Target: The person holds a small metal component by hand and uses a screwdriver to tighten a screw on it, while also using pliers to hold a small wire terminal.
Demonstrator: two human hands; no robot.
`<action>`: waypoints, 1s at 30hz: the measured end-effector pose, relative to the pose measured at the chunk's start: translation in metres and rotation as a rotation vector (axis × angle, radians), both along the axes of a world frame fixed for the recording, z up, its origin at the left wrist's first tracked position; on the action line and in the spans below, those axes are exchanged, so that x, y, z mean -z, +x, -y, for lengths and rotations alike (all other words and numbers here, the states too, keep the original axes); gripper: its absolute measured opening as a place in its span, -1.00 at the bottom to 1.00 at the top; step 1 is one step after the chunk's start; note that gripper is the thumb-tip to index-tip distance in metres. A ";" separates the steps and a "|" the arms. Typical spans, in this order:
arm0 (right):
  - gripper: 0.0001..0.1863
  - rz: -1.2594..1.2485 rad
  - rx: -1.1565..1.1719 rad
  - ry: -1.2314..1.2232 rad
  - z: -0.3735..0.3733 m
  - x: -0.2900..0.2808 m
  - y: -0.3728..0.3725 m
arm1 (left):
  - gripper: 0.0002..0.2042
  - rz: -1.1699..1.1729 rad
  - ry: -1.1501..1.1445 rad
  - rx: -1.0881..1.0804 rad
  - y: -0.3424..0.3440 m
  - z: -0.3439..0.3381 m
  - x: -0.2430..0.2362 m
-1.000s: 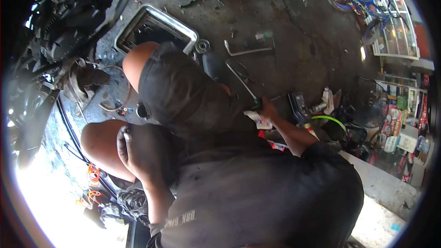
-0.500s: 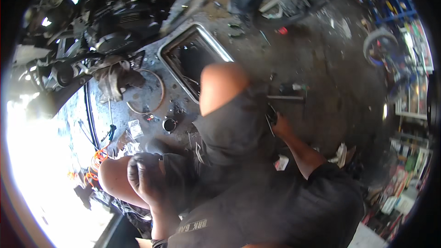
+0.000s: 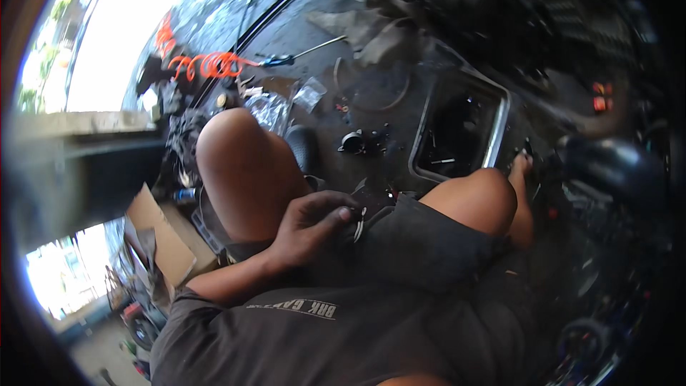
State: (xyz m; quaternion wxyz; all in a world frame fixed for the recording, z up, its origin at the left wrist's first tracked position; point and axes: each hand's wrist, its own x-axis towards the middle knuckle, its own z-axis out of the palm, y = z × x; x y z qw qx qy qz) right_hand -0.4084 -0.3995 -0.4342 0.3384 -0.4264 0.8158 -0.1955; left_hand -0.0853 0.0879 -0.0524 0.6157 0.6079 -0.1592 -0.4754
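My left hand (image 3: pixel 309 227) is over my lap, beside my left knee. Its thumb and index finger are pressed together; anything between them is too small to make out. The white drawstring (image 3: pixel 359 225) of my dark shorts hangs just by the fingertips. Past my right knee, my right hand (image 3: pixel 524 162) reaches forward, closed around something dark that blurs into the floor. It is nearest to a rectangular tray (image 3: pixel 496 137) with a bright metal rim, dark inside. A small black ring-shaped part (image 3: pixel 352 143) lies on the floor between the tray and my left foot.
A screwdriver with a blue handle (image 3: pixel 277 61), a coiled orange hose (image 3: pixel 214 65) and clear plastic bags (image 3: pixel 309 93) lie at the far left. A grey cloth (image 3: pixel 386 39) lies beyond. An opened cardboard box (image 3: pixel 168 239) stands at my left. Dark machinery fills the far right.
The view has swung left, so the tray now appears farther right. My left hand has moved from over my left knee to my lap. My right hand now shows near the tray.
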 end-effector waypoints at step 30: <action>-0.69 0.190 0.095 0.077 -0.299 -0.283 -0.139 | -0.83 -0.174 -0.793 0.111 0.021 -0.020 0.015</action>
